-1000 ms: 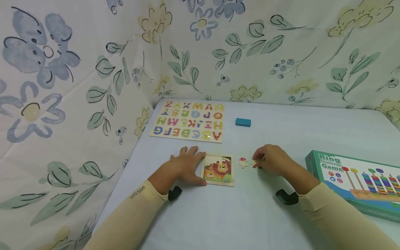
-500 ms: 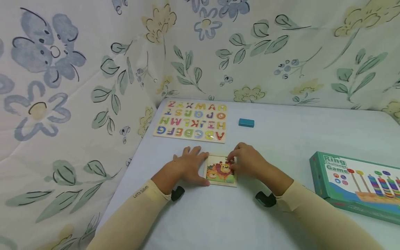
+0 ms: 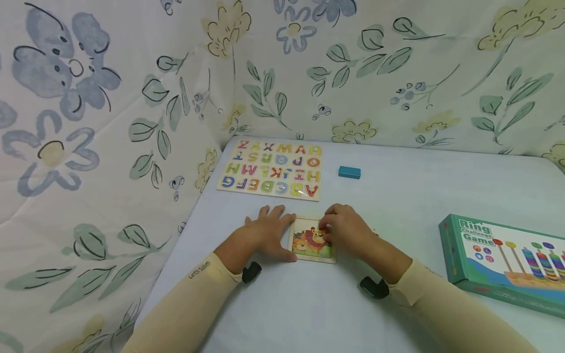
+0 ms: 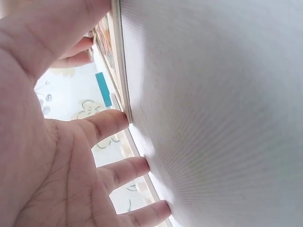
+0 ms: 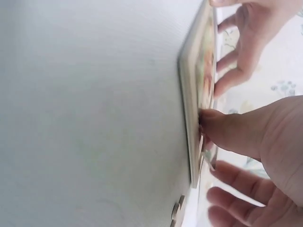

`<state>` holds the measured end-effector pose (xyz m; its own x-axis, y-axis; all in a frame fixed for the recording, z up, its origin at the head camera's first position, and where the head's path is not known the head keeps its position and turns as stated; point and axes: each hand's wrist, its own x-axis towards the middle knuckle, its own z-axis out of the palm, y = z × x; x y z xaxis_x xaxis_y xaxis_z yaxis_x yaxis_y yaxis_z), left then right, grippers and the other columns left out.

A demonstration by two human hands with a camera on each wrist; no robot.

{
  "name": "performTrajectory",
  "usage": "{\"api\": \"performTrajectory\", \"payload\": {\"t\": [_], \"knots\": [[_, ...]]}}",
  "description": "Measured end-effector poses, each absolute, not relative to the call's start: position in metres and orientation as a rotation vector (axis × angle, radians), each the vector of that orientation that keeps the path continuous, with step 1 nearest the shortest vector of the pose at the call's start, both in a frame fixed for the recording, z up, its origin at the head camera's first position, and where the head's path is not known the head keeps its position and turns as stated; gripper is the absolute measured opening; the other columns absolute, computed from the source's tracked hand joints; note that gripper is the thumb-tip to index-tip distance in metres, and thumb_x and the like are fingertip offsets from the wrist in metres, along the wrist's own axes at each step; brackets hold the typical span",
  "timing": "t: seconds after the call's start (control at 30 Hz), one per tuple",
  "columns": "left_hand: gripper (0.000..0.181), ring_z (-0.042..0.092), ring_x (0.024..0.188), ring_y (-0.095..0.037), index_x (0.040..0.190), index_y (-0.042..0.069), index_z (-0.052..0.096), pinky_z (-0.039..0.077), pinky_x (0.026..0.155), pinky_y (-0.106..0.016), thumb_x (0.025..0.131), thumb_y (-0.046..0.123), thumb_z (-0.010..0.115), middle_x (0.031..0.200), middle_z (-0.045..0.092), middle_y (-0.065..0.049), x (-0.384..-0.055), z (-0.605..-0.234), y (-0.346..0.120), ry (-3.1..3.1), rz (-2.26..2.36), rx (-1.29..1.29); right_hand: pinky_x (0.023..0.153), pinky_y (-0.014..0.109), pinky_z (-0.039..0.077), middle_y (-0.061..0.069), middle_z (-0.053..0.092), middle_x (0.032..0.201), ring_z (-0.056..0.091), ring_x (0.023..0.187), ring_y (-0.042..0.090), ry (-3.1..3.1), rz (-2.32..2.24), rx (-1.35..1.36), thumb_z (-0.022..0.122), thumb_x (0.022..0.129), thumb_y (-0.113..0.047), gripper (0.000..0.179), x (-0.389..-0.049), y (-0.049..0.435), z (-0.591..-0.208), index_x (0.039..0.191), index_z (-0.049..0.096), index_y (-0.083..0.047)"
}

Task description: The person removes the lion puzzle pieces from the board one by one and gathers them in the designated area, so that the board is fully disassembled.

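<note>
A small wooden jigsaw puzzle (image 3: 308, 245) with a lion picture lies in its framed tray in the middle of the table. My left hand (image 3: 265, 238) has its fingers spread at the tray's left side, with the thumb and index fingertip touching its edge. Over the tray's right part, my right hand (image 3: 348, 230) pinches a puzzle piece (image 5: 207, 160) between thumb and fingers. That piece is tilted against the tray in the right wrist view and mostly hidden by the hand in the head view. Another loose piece (image 5: 178, 211) lies on the table beyond the tray's right end.
Behind the left hand lies a wooden alphabet board (image 3: 270, 171) with coloured letters. A teal block (image 3: 349, 172) is to its right. At the right stands a green-edged Ring Challenge Game box (image 3: 507, 264). Floral cloth (image 3: 282, 73) hangs behind the white table (image 3: 309, 309).
My right hand has picked up a loose piece to the right of the tray and carried it left onto the tray's right part. The left hand has stayed at the tray's edge.
</note>
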<state>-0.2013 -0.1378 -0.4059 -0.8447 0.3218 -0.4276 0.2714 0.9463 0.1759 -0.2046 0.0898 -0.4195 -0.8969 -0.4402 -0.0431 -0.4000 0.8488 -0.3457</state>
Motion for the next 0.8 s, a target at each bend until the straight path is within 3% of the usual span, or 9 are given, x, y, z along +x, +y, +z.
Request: {"api": "performTrajectory", "payload": {"t": [0.23,0.5,0.8], "knots": [[0.105,0.012,0.155,-0.042,0.161,0.032,0.031,0.024,0.11,-0.079,0.075,0.069,0.079,0.171,0.017,-0.005,-0.2,-0.404,-0.137,2.635,0.152,0.424,0.095,0.04,0.055,0.003,0.068,0.106,0.06,0.103,0.022,3.014,-0.451,-0.76,0.086,0.084,-0.019,0.02,-0.198,0.09,-0.42,0.103,0.081,-0.017],[0.105,0.013,0.155,-0.043,0.161,0.031,0.031,0.024,0.11,-0.08,0.075,0.067,0.08,0.171,0.018,-0.006,-0.2,-0.404,-0.137,2.641,0.162,0.423,0.088,0.04,0.058,-0.001,0.071,0.102,0.063,0.094,0.017,2.927,-0.654,-0.651,0.077,0.093,-0.016,0.021,-0.197,0.096,-0.412,0.113,0.073,-0.015],[0.106,0.013,0.155,-0.043,0.161,0.031,0.031,0.024,0.109,-0.08,0.075,0.068,0.08,0.171,0.017,-0.006,-0.201,-0.405,-0.137,2.644,0.15,0.428,0.076,0.035,0.059,0.004,0.075,0.1,0.067,0.088,0.019,2.871,-0.849,-0.494,0.076,0.092,-0.01,0.016,-0.205,0.147,-0.383,0.108,0.077,-0.009]]}}
